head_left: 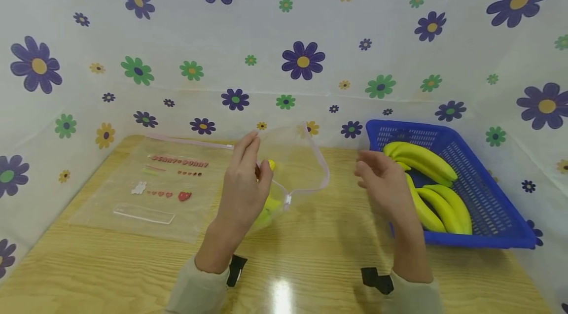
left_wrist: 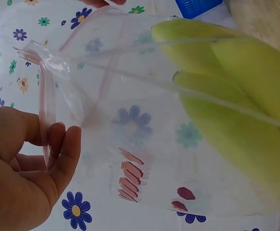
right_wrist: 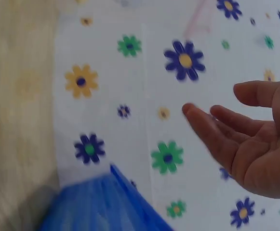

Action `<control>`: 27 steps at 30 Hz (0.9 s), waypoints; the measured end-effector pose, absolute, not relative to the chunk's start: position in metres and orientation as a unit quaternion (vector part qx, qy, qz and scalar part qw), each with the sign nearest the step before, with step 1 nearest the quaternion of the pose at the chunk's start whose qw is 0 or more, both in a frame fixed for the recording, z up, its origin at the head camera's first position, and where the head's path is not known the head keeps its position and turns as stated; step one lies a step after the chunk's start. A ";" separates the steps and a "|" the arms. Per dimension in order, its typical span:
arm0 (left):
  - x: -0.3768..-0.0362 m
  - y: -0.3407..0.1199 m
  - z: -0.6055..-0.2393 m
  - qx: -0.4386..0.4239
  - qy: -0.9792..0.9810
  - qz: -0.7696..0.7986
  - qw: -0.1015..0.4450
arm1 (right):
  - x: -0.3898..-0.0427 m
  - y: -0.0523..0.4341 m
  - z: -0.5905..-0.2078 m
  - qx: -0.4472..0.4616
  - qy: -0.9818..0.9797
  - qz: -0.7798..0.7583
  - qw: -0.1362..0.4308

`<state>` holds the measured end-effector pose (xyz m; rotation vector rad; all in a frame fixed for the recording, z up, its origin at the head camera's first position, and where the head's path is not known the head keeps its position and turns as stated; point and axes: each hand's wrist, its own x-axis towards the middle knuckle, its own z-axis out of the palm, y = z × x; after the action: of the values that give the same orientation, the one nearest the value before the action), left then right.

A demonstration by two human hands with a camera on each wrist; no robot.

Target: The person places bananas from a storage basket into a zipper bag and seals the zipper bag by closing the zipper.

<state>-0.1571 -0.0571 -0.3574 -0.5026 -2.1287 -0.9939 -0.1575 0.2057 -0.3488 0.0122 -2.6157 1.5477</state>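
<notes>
Left hand [head_left: 243, 183] pinches the bag [head_left: 295, 166] rim, bananas [left_wrist: 236, 96] inside. Right hand [head_left: 383, 181] hangs open, empty. One-sided hold could let the bag tip near the tabletop's [head_left: 310, 264] middle.

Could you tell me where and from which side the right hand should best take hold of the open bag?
Probably the free pink rim of the bag, pinched from the right: it arcs toward the empty right hand, opposite the left hand.
</notes>
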 end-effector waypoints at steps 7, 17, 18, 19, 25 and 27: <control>-0.159 -0.056 -0.358 -0.190 -0.826 -0.390 0.360 | -0.150 0.278 -0.355 -0.034 -0.942 0.335 0.012; -0.160 -0.056 -0.359 -0.187 -0.827 -0.390 0.360 | -0.161 0.329 -0.384 -0.062 -0.964 0.238 -0.106; -0.159 -0.056 -0.359 -0.187 -0.827 -0.389 0.360 | -0.163 0.329 -0.386 -0.060 -0.964 0.236 -0.109; -0.159 -0.057 -0.359 -0.186 -0.827 -0.388 0.361 | -0.164 0.328 -0.388 -0.061 -0.963 0.234 -0.114; -0.156 -0.061 -0.358 -0.184 -0.830 -0.386 0.359 | -0.165 0.328 -0.392 -0.067 -0.964 0.222 -0.132; -0.157 -0.062 -0.357 -0.190 -0.831 -0.387 0.352 | -0.165 0.329 -0.392 -0.069 -0.964 0.218 -0.136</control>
<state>-0.1575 -0.0621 -0.3572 -0.4907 -2.1492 -1.0021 -0.1649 0.3289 -0.3924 -0.2362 -3.3212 0.7528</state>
